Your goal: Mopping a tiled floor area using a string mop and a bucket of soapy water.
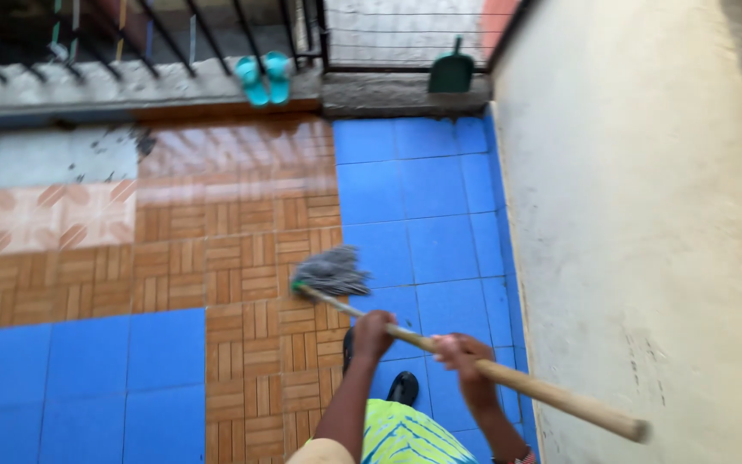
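Observation:
A mop with a grey string head (332, 271) and a long wooden handle (551, 395) rests on the tiled floor. My left hand (373, 332) grips the handle lower down, closer to the mop head. My right hand (465, 359) grips it higher up, nearer the free end, which points toward the right wall. The mop head lies where the brown wood-pattern tiles (242, 258) meet the blue tiles (422, 223). A dark shoe (403, 387) on my foot shows just below my hands.
A cream wall (646, 215) runs along the right side. At the back, a concrete ledge (130, 86) carries black railings, a pair of turquoise sandals (264, 79) and a green dustpan (452, 70). The far floor looks wet and shiny.

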